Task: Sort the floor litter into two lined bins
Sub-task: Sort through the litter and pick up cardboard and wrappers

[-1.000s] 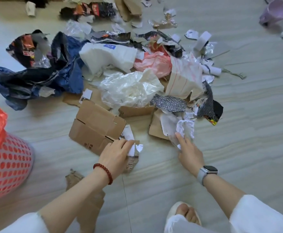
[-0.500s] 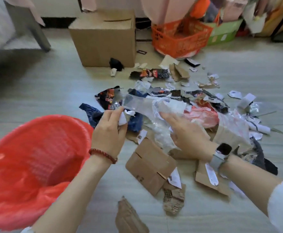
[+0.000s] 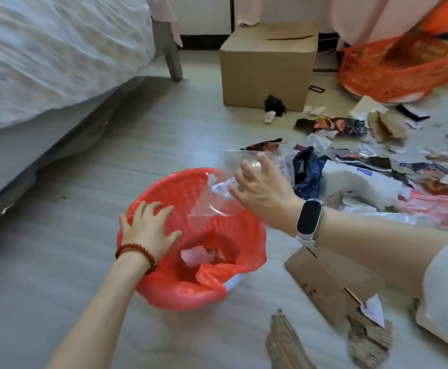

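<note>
A round bin with a red plastic liner [image 3: 164, 296] stands on the floor in front of me, with white paper scraps [image 3: 199, 257] at its bottom. My left hand [image 3: 148, 230] rests on the bin's left rim with fingers spread and holds nothing. My right hand [image 3: 262, 187] is above the bin's far right edge, its fingers curled on a crumpled piece of clear plastic [image 3: 212, 201] that hangs over the opening. The litter pile [image 3: 364, 182] of bags, wrappers and paper lies to the right.
A bed [image 3: 44, 62] fills the upper left. A closed cardboard box [image 3: 265, 67] and an orange basket [image 3: 398, 67] stand at the back. Flattened cardboard [image 3: 332, 283] and torn cardboard pieces [image 3: 284, 344] lie near my right arm.
Both hands lifted litter from the pile and swung left to the red bin. My left hand has let go and now rests on the rim. My right hand holds the clear plastic over the opening.
</note>
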{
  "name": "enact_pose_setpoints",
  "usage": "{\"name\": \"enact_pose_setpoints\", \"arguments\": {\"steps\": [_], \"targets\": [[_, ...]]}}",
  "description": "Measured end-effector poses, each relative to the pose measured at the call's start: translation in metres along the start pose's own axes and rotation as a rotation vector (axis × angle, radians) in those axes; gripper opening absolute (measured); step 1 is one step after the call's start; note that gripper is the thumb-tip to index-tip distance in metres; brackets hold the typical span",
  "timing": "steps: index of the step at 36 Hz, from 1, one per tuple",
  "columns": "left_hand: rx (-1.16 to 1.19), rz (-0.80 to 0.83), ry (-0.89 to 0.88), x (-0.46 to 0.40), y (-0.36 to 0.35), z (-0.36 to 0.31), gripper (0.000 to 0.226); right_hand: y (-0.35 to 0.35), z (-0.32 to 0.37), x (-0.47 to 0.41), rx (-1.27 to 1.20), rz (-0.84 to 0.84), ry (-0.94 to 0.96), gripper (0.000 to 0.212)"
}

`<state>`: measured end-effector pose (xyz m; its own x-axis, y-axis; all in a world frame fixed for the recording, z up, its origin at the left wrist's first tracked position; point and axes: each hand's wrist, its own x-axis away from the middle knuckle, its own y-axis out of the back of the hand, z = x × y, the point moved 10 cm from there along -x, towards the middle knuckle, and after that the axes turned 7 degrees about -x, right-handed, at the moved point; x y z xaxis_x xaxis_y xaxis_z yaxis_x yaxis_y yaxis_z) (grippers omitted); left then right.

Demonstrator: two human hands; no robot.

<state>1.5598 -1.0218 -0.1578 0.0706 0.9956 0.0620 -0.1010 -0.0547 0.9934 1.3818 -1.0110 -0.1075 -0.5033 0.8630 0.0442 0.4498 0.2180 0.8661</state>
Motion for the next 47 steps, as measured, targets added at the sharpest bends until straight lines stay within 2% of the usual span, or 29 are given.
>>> {"name": "enact_pose_setpoints", "arguments": {"steps": [3,6,8,10,11,14,16,17,19,22,25,31,34,36,38,41,44,47], "targets": [[0.123,-0.097,0.181,0.002,0.005,0.034,0.055,0.022,0.038,-0.013,-0.093,-0.08,0.093,0.045],[0.201,-0.036,0.289,0.006,-0.009,0.054,0.061,0.002,0.079,-0.022,-0.205,-0.046,0.219,0.043],[0.316,0.008,0.294,0.007,-0.022,0.059,0.065,-0.026,0.098,-0.021,-0.404,0.203,0.278,0.054],[0.4,-0.006,0.269,0.007,-0.027,0.057,0.067,-0.041,0.103,-0.018,-0.463,0.311,0.267,0.069],[0.41,-0.027,0.267,0.008,-0.026,0.056,0.067,-0.046,0.102,-0.019,-0.499,0.311,0.255,0.071],[0.444,-0.086,0.297,0.011,-0.023,0.052,0.063,-0.037,0.08,-0.015,-0.579,0.111,0.157,0.056],[0.488,-0.116,0.312,0.011,-0.022,0.046,0.061,-0.029,0.051,-0.004,-0.59,-0.049,0.015,0.048],[0.513,-0.128,0.315,0.01,-0.022,0.042,0.06,-0.034,0.033,0.004,-0.628,-0.073,-0.089,0.049],[0.569,-0.146,0.318,0.007,-0.02,0.028,0.059,-0.06,0.007,0.023,-0.716,0.008,-0.273,0.055],[0.631,-0.167,0.285,-0.001,-0.014,-0.003,0.057,-0.094,-0.016,0.047,-0.838,0.118,-0.379,0.056],[0.622,-0.146,0.217,-0.014,-0.011,-0.038,0.058,-0.105,-0.045,0.06,-0.99,0.042,-0.452,0.053],[0.432,-0.076,0.183,-0.038,0.007,-0.092,0.056,-0.114,-0.095,0.092,-1.141,-0.097,-0.522,0.048],[0.421,-0.216,0.052,-0.031,0.042,-0.139,0.047,-0.112,-0.121,0.119,-1.166,-0.238,-0.562,0.043],[0.424,-0.377,-0.125,-0.013,0.067,-0.185,0.039,-0.118,-0.136,0.142,-1.173,-0.29,-0.604,0.041],[0.446,-0.468,-0.344,0.013,0.08,-0.239,0.038,-0.132,-0.148,0.169,-1.183,-0.306,-0.654,0.037],[0.452,-0.422,-0.642,0.055,0.073,-0.319,0.035,-0.161,-0.159,0.214,-1.191,-0.264,-0.743,0.035],[0.337,-0.334,-0.883,0.091,0.043,-0.384,0.035,-0.197,-0.162,0.263,-1.158,-0.192,-0.819,0.033],[0.214,-0.235,-1.092,0.121,0.003,-0.429,0.021,-0.235,-0.158,0.31,-1.152,-0.128,-0.907,0.031]]}}
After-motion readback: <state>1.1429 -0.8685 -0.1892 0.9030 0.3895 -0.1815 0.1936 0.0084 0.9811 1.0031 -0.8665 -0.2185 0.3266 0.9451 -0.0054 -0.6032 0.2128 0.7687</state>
